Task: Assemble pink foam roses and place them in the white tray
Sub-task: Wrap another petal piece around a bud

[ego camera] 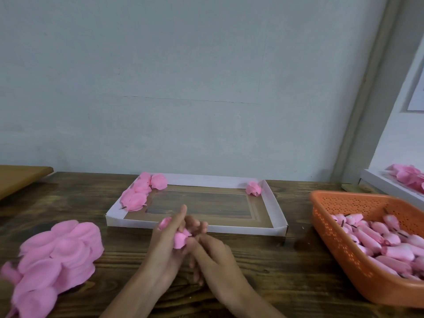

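Rose sits at table centre, just at 6 o'clock of the tray. Left hand grips it, fingers curled round, index straight up. Right hand meets the rose from 3 o'clock; its grip is blurred, cannot tell. Tray holds a rose cluster at 10 o'clock and a single rose at 2 o'clock. Petal pile lies at 9 o'clock. Orange basket of buds is at 3 o'clock.

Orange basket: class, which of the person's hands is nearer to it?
Right. The right hand is at centre, left of the orange basket with bare table between; the left hand, gripping a half-made rose, lies further left, beyond the right one.
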A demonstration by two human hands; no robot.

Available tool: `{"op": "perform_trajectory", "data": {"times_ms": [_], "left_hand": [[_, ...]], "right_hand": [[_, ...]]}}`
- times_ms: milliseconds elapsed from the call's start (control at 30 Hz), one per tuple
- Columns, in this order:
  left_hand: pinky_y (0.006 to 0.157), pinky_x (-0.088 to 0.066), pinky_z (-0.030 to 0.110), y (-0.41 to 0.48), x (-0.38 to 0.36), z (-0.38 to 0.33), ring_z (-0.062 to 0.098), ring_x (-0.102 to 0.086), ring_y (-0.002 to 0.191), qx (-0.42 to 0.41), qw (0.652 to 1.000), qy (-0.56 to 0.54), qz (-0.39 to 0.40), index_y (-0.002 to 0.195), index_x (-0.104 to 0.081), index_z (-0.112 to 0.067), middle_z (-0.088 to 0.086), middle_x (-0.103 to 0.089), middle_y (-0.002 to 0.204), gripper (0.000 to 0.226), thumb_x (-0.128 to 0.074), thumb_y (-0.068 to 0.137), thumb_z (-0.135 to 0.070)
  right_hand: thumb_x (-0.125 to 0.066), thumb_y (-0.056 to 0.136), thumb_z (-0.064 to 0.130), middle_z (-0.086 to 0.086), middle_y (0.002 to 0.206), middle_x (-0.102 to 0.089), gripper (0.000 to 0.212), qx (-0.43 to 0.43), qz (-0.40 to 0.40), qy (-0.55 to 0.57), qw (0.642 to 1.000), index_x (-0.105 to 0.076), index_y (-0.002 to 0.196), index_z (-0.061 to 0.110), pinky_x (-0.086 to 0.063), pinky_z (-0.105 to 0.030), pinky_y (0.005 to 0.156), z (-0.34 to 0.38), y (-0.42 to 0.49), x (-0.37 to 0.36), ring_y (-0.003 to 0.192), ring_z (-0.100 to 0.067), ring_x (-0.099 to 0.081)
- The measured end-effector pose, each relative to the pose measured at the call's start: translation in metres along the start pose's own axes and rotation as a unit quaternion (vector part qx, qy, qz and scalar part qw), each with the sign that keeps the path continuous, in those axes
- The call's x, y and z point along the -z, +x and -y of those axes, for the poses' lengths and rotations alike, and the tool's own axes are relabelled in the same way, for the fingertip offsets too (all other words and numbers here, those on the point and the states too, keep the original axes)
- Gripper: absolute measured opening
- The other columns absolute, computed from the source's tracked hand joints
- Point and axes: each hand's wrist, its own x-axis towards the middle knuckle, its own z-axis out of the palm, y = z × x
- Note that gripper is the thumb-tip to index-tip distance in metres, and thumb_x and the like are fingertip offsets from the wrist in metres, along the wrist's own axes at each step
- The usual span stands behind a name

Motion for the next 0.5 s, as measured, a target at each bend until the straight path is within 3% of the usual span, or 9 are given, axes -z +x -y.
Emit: {"op": "perform_trajectory", "data": {"times_ms": [67, 167, 267, 367, 433, 500], "left_hand": [[0.068, -0.063, 0.038, 0.004, 0.001, -0.001, 0.025, -0.070, 0.073, -0.005, 0.999, -0.031, -0.030, 0.058, -0.050, -0.015, 0.009, -0.057, 0.068, 0.043, -0.077, 0.080, -0.040], [0.054, -0.051, 0.029, 0.008, 0.004, 0.000, 0.018, -0.051, 0.055, 0.004, 0.998, -0.017, -0.058, 0.055, -0.049, -0.018, 0.002, -0.042, 0.059, 0.045, -0.081, 0.075, -0.042], [0.049, -0.040, 0.027, 0.006, 0.006, 0.004, 0.015, -0.041, 0.048, -0.002, 0.994, 0.095, -0.059, 0.055, -0.049, -0.019, 0.003, -0.042, 0.055, 0.047, -0.084, 0.071, -0.046], [0.050, -0.040, 0.029, 0.002, 0.005, 0.004, 0.016, -0.046, 0.051, -0.055, 0.970, 0.228, -0.065, 0.056, -0.055, -0.019, 0.009, -0.047, 0.054, 0.048, -0.084, 0.067, -0.055], [0.058, -0.045, 0.037, 0.003, 0.005, 0.006, 0.019, -0.053, 0.060, -0.120, 0.939, 0.319, -0.046, 0.061, -0.062, -0.013, 0.015, -0.057, 0.060, 0.041, -0.086, 0.074, -0.043], [0.062, -0.047, 0.040, 0.004, 0.007, 0.010, 0.017, -0.058, 0.065, -0.174, 0.911, 0.375, -0.022, 0.067, -0.067, -0.015, 0.008, -0.066, 0.064, 0.025, -0.085, 0.083, -0.021]], "right_hand": [[-0.060, 0.097, 0.049, 0.016, 0.077, -0.067, 0.024, 0.084, -0.031, -0.131, 0.987, -0.064, 0.091, 0.026, -0.048, -0.021, 0.065, -0.006, 0.000, 0.004, 0.067, -0.005, -0.062], [-0.068, 0.093, 0.044, 0.014, 0.080, -0.066, 0.018, 0.142, -0.071, -0.211, 0.964, -0.062, 0.090, 0.027, -0.045, -0.017, 0.064, -0.007, 0.002, 0.006, 0.072, -0.007, -0.061], [-0.072, 0.088, 0.034, 0.013, 0.081, -0.060, 0.014, 0.197, -0.105, -0.251, 0.942, -0.060, 0.088, 0.029, -0.045, -0.019, 0.062, -0.008, 0.002, 0.008, 0.073, -0.009, -0.058], [-0.065, 0.080, 0.020, 0.018, 0.093, -0.054, 0.021, 0.233, -0.113, -0.216, 0.941, -0.059, 0.098, 0.030, -0.044, -0.015, 0.064, -0.004, 0.004, 0.011, 0.079, -0.008, -0.058], [-0.061, 0.080, 0.016, 0.016, 0.104, -0.052, 0.030, 0.252, -0.102, -0.207, 0.940, -0.061, 0.109, 0.023, -0.049, -0.018, 0.071, 0.000, 0.005, 0.014, 0.089, -0.009, -0.058], [-0.063, 0.083, 0.011, 0.012, 0.115, -0.053, 0.040, 0.274, -0.088, -0.215, 0.933, -0.061, 0.122, 0.021, -0.049, -0.017, 0.081, 0.003, 0.005, 0.019, 0.103, -0.009, -0.057]]}}
